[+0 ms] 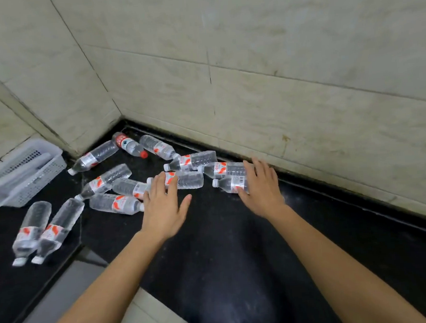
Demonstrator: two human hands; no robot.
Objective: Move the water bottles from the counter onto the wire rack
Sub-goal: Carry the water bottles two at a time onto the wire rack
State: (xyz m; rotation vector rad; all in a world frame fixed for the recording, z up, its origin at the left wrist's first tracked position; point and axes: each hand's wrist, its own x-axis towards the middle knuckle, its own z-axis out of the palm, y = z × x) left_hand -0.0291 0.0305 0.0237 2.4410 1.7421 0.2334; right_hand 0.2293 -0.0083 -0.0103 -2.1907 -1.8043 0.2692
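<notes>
Black stone counter [224,248] runs into a corner of pale tiled wall [275,57]. From the head view I see the water bottles [115,204] lying scattered on their sides across it. The left hand [162,209] is flat and spread, its fingertips touching the middle bottle [190,180] and gripping nothing. The right hand [261,186] reaches forward, straight fingers laid over the right-most bottle [229,184] near the wall, not closed round it. A white plastic basket [20,170] sits at far left.
</notes>
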